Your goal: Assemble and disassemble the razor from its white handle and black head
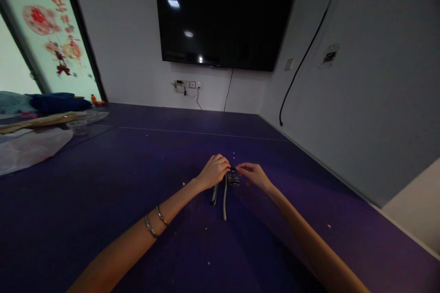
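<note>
In the head view my left hand (216, 169) is closed, its fingertips at one end of a small black piece (233, 169) too small to identify. From the other side my right hand (253, 174) pinches the same piece between thumb and finger. Just under it lies a small dark rectangular item (233, 179) with light markings, perhaps a packet. A pale, narrow strip (225, 199) extends toward me from beneath my left hand. Beside it is a grey-and-black strip (215, 195), partly covered by that hand. Two bracelets (151, 226) circle my left forearm.
The dark purple surface (165, 165) carries scattered white specks. White plastic sheeting (37, 146), cardboard (41, 122) and blue cloth (58, 102) lie at the left. A black cable (305, 55) hangs down the right wall. A television (223, 13) hangs above wall sockets (190, 84).
</note>
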`<state>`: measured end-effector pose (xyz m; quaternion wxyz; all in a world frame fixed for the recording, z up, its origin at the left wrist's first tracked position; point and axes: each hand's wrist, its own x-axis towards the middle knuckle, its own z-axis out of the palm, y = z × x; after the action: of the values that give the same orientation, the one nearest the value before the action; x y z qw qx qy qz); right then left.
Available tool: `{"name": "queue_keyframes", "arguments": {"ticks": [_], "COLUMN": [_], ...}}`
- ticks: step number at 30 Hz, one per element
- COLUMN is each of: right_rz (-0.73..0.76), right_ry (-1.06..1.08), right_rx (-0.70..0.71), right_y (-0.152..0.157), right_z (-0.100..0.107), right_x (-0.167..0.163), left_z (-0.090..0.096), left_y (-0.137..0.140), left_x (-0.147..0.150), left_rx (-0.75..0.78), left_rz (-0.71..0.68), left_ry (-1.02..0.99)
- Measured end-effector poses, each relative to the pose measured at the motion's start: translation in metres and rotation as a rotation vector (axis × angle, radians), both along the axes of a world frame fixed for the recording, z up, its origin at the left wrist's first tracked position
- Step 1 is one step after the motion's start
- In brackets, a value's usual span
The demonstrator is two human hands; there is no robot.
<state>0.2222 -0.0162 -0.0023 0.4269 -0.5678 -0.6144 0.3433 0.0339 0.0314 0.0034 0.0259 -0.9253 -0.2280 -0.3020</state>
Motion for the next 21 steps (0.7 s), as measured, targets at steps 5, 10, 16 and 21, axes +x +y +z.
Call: {"name": "queue_keyframes", "arguments": {"ticks": [5,10,16,21], "right_rz": [0.000,-0.068,-0.091,-0.064], "right_ry": [-0.036,-0.144,-0.198,-0.277], "right_rx": [0.028,0.030,0.057,0.111], "right_y": [0.000,0.005,0.011,0.009], "right_z": [-0.003,-0.014,-0.031,-0.031], "right_x": [-0.003,0.011,0.021,0.016], "left_z": [-0.005,-0.016,-0.019,-0.021], "left_y": [0.001,0.000,-0.001,-0.003], "left_x": [-0.001,0.002,0.010,0.017], "left_rx": [-0.034,-0.105,-0.112,-0.149], "left_rz": [0.014,0.078,0.054,0.044], "left_ry": [-0.008,0.026,0.233,0.293]}}
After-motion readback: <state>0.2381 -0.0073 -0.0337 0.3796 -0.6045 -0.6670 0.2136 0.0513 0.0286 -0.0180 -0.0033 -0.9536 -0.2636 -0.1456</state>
